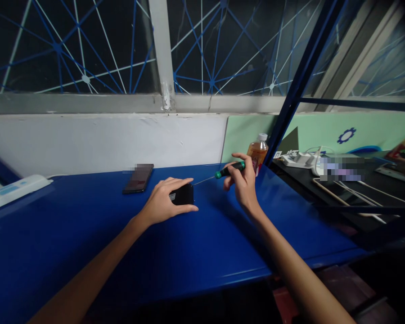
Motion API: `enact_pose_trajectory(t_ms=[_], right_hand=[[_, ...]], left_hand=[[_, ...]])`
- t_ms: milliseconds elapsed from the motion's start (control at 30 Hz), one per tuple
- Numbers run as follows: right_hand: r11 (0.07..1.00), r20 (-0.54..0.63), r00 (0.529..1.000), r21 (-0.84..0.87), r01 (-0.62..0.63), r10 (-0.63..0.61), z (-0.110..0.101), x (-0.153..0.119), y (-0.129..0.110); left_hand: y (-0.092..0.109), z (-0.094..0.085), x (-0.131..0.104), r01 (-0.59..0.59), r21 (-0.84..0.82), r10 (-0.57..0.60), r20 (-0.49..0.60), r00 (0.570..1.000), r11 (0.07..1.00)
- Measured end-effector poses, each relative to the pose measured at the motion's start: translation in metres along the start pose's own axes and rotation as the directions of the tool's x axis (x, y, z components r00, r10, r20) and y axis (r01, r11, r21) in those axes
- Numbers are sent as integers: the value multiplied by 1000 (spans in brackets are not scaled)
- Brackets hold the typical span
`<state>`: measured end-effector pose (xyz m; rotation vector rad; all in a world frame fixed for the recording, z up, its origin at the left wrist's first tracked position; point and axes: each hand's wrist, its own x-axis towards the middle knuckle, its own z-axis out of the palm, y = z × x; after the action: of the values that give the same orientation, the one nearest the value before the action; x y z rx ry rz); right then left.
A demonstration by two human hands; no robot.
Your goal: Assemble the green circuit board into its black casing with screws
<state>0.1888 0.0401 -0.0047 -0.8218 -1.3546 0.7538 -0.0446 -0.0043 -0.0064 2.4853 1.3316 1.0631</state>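
Observation:
On the blue tabletop, my left hand grips a small black box-like device between thumb and fingers. A pale label shows on the device near my palm; its exact kind is unclear. My right hand is closed around the green and black handle of a screwdriver. The thin shaft points left, and its tip is at the upper right corner of the device. Whether the tip touches it or sits in a screw I cannot tell.
A dark smartphone lies behind my left hand. At the far left is a white power strip. A drink bottle stands behind my right hand, beside a blue metal post. Cables and chargers cover a black table at right.

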Motion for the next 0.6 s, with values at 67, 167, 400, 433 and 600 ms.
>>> enact_pose_trajectory(t_ms=[67,167,400,433,600], right_hand=[[1000,12,1000,31,5,-5,0,0,-1],[999,-36,999,-25,23,-24,1,0,-2],[984,-93,993,-168,61,-77,0,-1,-5],[985,-80,994,-163,63,-77,0,-2,-5],[993,-9,996,-71,90,-90,-1,-1,-4]], left_hand=[[0,0,0,-6,0,6,-3,1000,1000],[1,0,0,-5,5,5,-6,1000,1000],[3,-1,1,-17,5,17,-8,1000,1000],[3,-2,1,-20,4,20,-11,1000,1000],[3,-2,1,-36,-6,36,-21,999,999]])
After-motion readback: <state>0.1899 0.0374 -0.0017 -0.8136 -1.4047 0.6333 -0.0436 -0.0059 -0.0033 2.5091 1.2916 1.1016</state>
